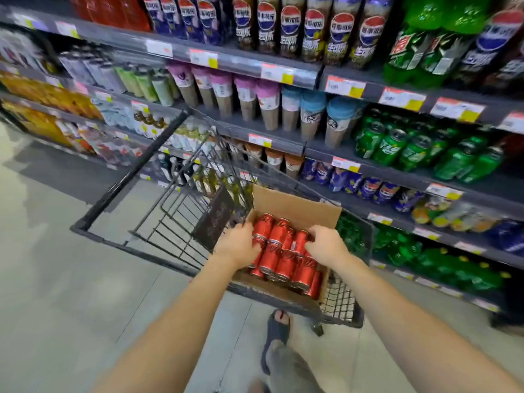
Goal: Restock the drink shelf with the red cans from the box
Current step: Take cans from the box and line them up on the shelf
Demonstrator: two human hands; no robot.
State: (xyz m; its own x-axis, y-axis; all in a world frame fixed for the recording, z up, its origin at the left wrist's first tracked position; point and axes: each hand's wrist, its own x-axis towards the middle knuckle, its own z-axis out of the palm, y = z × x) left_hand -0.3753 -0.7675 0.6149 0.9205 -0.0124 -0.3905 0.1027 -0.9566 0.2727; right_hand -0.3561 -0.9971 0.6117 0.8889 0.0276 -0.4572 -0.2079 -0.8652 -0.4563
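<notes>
Lying flat, red cans [279,256] point ends toward the person.

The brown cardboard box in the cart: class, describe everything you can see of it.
The brown cardboard box sits open in the near right corner of the black wire shopping cart. Its far flap stands upright; the walls look plain and slightly worn. Red drink cans lie inside on their sides, stacked. The left hand and right hand reach in onto the cans.

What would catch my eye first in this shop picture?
Probably the bright red drink cans packed in an open brown cardboard box inside a black wire shopping trolley, with the left hand and right hand on them. Behind, grey shelves hold green cans.
</notes>
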